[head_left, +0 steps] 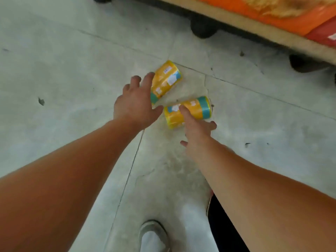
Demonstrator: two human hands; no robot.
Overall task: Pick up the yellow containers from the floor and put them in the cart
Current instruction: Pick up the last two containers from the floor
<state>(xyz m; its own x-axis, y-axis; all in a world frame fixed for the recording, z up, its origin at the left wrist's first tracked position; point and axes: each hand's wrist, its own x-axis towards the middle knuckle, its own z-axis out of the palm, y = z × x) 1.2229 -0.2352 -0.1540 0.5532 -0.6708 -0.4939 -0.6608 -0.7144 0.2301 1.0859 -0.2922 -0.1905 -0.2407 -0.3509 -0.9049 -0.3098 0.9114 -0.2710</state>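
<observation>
Yellow on the floor (54, 70), the far can (167, 79) and near can (197, 109) lie by the open, empty left hand (135, 104) and right hand (197, 130), which should each wrap one can's middle.

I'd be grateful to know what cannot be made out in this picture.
Head view only.
Cart: cut off by the top edge, inside unseen.
Farther container: near end hidden behind the left hand, print blurred.
Nearer container: print blurred, contact with the right hand uncertain.

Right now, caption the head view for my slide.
Open left hand and right hand reach for the far yellow container and near yellow container on the floor by the cart.
</observation>
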